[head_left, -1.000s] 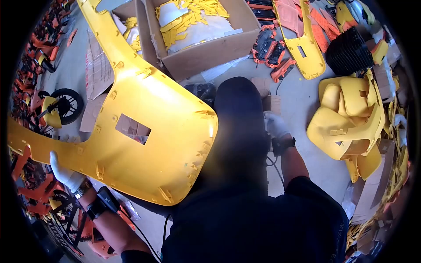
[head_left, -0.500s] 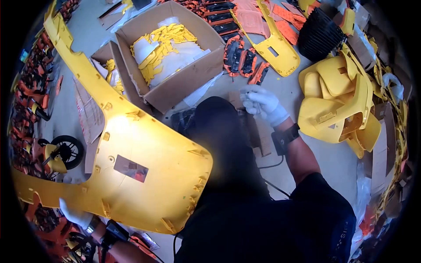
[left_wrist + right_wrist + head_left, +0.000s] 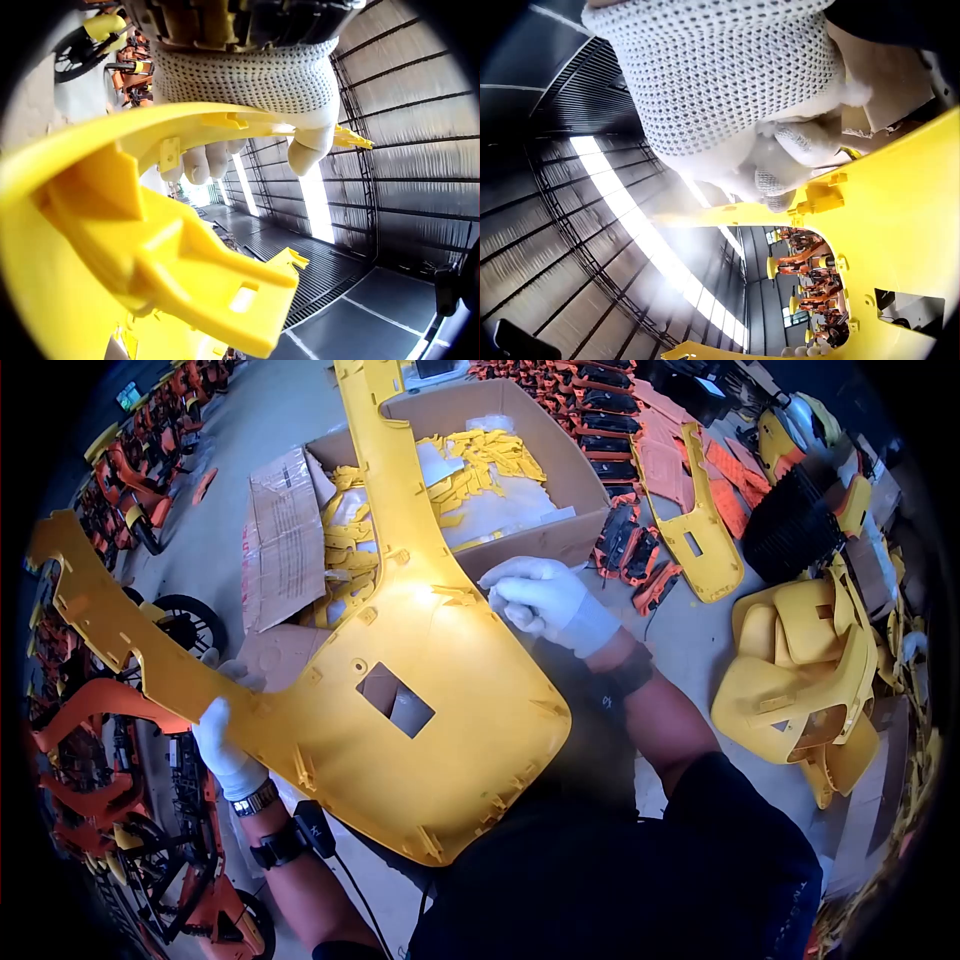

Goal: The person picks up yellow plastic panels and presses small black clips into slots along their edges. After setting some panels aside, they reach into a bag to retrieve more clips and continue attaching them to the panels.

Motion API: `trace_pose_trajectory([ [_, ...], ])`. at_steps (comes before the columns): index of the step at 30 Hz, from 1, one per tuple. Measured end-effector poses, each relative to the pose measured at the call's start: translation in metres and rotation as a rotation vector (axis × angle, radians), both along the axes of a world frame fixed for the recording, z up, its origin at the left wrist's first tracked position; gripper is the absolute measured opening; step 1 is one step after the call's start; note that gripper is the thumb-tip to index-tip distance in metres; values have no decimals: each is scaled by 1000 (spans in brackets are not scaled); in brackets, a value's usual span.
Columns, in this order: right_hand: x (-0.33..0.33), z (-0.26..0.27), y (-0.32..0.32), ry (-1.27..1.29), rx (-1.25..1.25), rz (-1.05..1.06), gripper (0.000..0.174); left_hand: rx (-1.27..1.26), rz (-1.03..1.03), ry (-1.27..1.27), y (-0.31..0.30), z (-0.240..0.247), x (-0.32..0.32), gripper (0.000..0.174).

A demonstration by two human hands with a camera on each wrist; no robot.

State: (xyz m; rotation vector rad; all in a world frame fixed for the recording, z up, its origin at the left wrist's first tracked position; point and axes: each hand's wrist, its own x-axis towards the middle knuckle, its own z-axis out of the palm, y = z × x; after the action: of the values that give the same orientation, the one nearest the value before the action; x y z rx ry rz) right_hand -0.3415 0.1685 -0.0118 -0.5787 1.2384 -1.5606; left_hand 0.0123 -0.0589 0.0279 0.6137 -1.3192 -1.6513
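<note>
A big yellow plastic body panel [image 3: 400, 690] with a rectangular cut-out fills the middle of the head view, its two long arms reaching up and left. My gloved left hand [image 3: 222, 745] grips the panel's left arm from below; in the left wrist view its fingers [image 3: 202, 161] curl round the yellow edge [image 3: 112, 247]. My gloved right hand [image 3: 540, 600] sits at the panel's upper right edge with curled fingers. In the right wrist view, thumb and fingertips [image 3: 780, 165] pinch together beside a small tab on the panel [image 3: 900, 247]. They seem to hold something small, too hidden to name.
Behind the panel stands an open cardboard box [image 3: 540, 545] of yellow pieces. A pile of yellow shells [image 3: 800, 660] lies at the right, with a long yellow panel [image 3: 700, 550], orange and black parts [image 3: 625, 545] and a black ribbed piece [image 3: 795, 510]. Orange frames [image 3: 90, 720] and a wheel [image 3: 190, 625] crowd the left.
The panel has swung up and to the right, across the box. My right hand came from the floor to the panel's upper edge. My left hand rose with the panel's arm.
</note>
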Motion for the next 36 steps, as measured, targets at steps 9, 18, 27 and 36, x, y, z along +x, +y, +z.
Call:
trace_pose_trajectory([
  [9,6,-7,-18,140,89,2,27,-64,-40,1,-5,-9,9,72],
  [18,11,10,-15,448,150,-9,24,-42,7,-23,-1,-5,5,74],
  [27,25,16,-15,657,154,-86,18,-54,92,-67,6,2,-3,82],
  [36,35,11,-15,502,143,-182,16,-61,108,-67,6,2,-2,80],
])
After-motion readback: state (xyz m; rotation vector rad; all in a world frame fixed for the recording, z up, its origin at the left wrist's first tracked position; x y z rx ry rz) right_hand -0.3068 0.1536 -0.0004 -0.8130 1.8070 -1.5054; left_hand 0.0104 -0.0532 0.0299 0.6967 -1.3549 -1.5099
